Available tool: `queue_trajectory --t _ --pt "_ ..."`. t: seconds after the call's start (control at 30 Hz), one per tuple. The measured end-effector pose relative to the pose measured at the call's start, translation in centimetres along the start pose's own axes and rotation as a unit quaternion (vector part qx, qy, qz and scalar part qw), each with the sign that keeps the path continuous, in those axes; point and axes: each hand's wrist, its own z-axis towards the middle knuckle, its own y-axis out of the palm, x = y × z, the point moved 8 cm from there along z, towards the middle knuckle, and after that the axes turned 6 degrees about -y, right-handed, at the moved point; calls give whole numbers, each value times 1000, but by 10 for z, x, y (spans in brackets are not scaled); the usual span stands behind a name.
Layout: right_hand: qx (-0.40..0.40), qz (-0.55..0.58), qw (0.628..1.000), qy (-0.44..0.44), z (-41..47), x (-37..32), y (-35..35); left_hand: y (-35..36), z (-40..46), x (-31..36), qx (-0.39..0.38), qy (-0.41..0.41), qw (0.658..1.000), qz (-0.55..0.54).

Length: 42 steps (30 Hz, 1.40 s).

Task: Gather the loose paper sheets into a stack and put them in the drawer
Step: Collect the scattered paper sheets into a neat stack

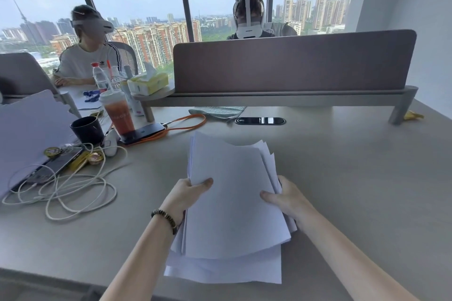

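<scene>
While the paper sheets [232, 200] sit gathered but ragged in the middle of the bench [354, 178], both hands are on them, and the job now looks like squaring up: corners fan out at the far right and several sheets stick out at the near edge, so the smart play is to tap the edges level against the bench before any move toward a drawer, which is nowhere in view. Left hand [188, 193] clamps the left edge, thumb on top, fingers curled underneath out of sight. Right hand [286, 197] does the same on the right edge, thumb pressed flat on the top sheet, the rest tucked under. Both grips look closed snugly on the stack, well clear of the cable [73, 188] and cups off to the left
</scene>
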Motion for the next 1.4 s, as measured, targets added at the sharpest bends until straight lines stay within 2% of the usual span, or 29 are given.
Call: queue_trajectory --t 0.1,0.23,0.33,0.43,0.63,0.83,0.97,1.1,1.4 --pt "-11 30 999 2 -1 0 0 4 -4 1 -28 18 999 -6" --pt "0 94 995 30 1 4 -10 6 -11 11 -67 50 994 -71" --pt "16 113 993 16 0 -9 -25 5 -11 19 -80 73 988 -110" --pt "42 108 992 -41 -3 -39 -44 4 -14 33 -83 88 983 -141" --pt "77 83 975 -190 -16 -103 -73 2 -35 92 -36 212 963 -162" --pt "141 72 953 -257 -20 -117 -87 5 -45 119 -2 306 932 -196" --pt "152 89 951 -256 -25 -112 -86 9 -47 114 1 311 923 -228" --pt "146 87 958 -232 -24 -99 -84 14 -47 101 -40 293 918 -266" --pt "119 137 950 -256 -26 -102 -78 17 -44 92 -59 247 940 -229"
